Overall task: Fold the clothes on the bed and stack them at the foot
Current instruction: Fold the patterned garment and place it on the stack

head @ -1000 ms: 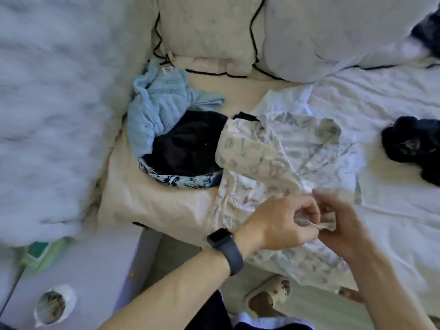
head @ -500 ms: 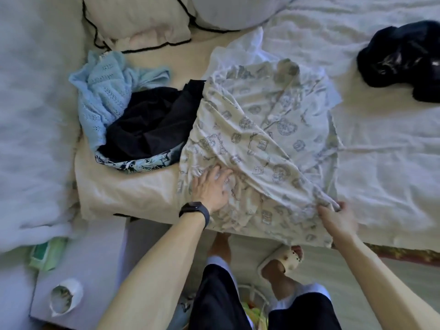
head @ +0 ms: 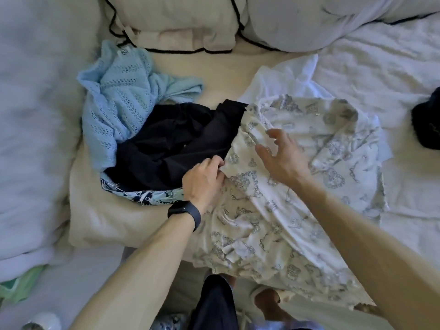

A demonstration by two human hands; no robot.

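A cream printed shirt [head: 297,210] lies spread on the bed, its lower part hanging over the bed's edge. My left hand [head: 206,179], with a dark watch on the wrist, pinches the shirt's left edge beside the black garment [head: 176,144]. My right hand [head: 278,156] hovers over the shirt's upper left part with fingers spread and holds nothing. To the left lies a pile: a light blue knit top [head: 119,103], the black garment on it, and a blue patterned cloth [head: 142,195] under that.
Pillows [head: 181,22] with black piping lie at the top. Another dark garment [head: 428,125] sits at the right edge on the white sheet [head: 381,67]. A fluffy white cover [head: 35,115] fills the left. My legs stand below the bed edge.
My left hand moved from pressing flat on the shirt's lower part up to its left edge and pinched it. My right hand let go of the hem and rose over the shirt's upper left.
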